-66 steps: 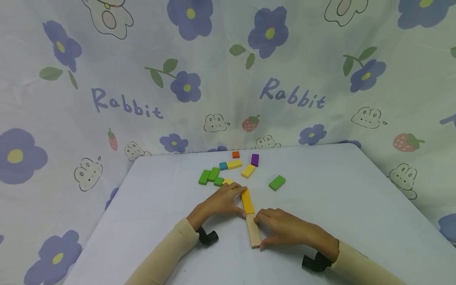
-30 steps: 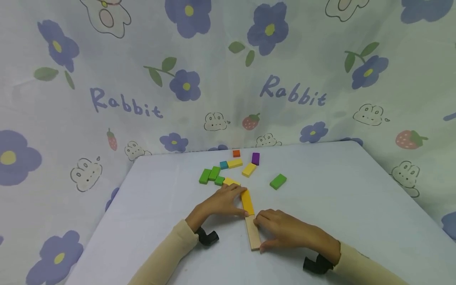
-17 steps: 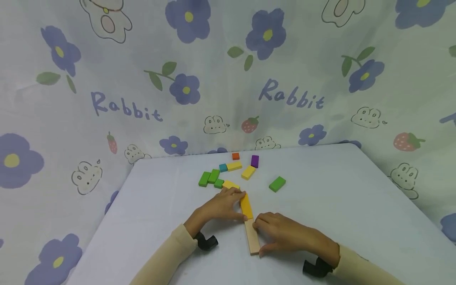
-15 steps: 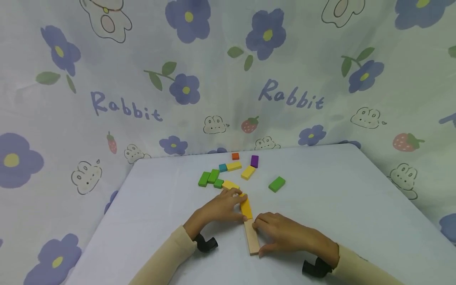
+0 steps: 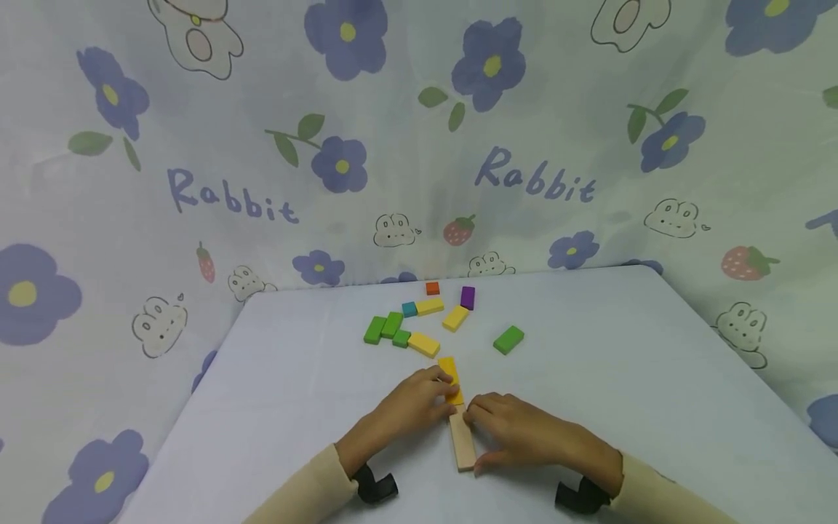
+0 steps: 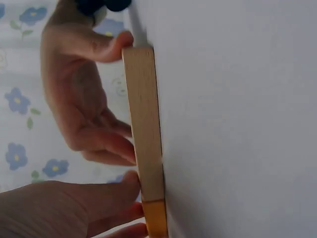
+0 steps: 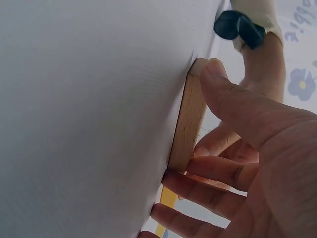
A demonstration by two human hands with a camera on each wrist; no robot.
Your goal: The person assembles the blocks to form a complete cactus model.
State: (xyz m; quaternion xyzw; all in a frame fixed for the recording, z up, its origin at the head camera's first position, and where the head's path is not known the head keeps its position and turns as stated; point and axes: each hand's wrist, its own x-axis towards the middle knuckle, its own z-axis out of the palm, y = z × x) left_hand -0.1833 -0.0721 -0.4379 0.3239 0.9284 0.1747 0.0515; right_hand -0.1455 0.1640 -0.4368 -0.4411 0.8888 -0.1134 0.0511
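In the head view, an orange-yellow block (image 5: 447, 363) and a plain wooden block (image 5: 463, 445) lie end to end on the white table. My left hand (image 5: 415, 402) holds the orange-yellow block near the joint. Its fingers reach over that block, and its thumb touches the wooden block close by, as the left wrist view shows. My right hand (image 5: 520, 431) grips the wooden block, thumb at the near end and fingers along the right side. From the right wrist, the wooden block (image 7: 190, 116) appears flat on the cloth, with part of the orange-yellow block (image 7: 168, 198) beyond the fingers.
Farther back lie a pale yellow block (image 5: 424, 344), several green blocks (image 5: 375, 330), a teal cube (image 5: 409, 309), a purple block (image 5: 468, 298) and an orange-red cube (image 5: 433, 288). One green block (image 5: 508, 340) sits apart to the right. A patterned curtain (image 5: 419, 182) rises behind the table.
My left hand has slid nearer along the orange-yellow block, leaving its far end and the pale yellow block uncovered. My right hand keeps its grip. The two blocks have barely moved.
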